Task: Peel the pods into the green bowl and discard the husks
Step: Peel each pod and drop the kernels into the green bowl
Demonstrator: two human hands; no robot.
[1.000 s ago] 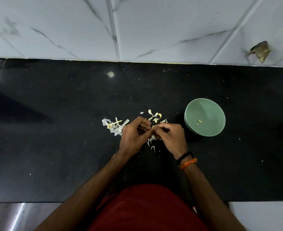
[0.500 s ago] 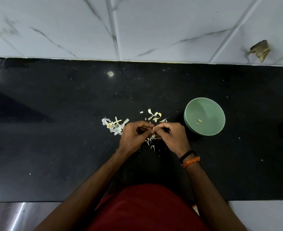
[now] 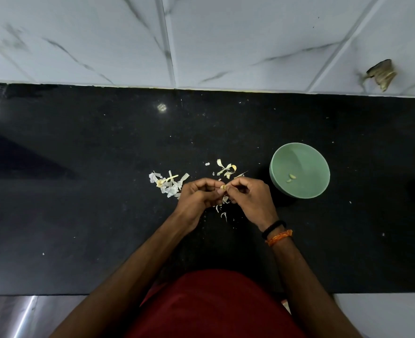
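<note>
Both hands meet low over the black polished stone counter [image 3: 79, 215], knuckles up. Left hand [image 3: 198, 196] curled, thumb and fingertips pinching a small pale yellowish pod [image 3: 223, 187]. Right hand [image 3: 251, 198] curled likewise, its fingertips nipping the same pod from the other side. Pod sits right between the two sets of fingertips; little of it shows.

Just beneath the hands: a few thin white curled husk scraps [image 3: 222, 207] on the counter. Just left of the left hand, touching its knuckles from this angle: a loose heap of papery white husks [image 3: 168, 184]. Just beyond the fingertips: a smaller cluster of yellowish husk curls [image 3: 227, 170].

Near the right hand, to its right and apart from it: round pale green bowl [image 3: 299, 156], two small peeled pieces [image 3: 290, 178] lying in its bottom.

Black band and orange thread band [image 3: 278, 236] at the right wrist.

Judgement: peeling step is under way, husk partly off at most. Next move likely calls for stripping the last skin, carrying the pod rightward to drop it in the bowl, husk going to the heaps.
</note>
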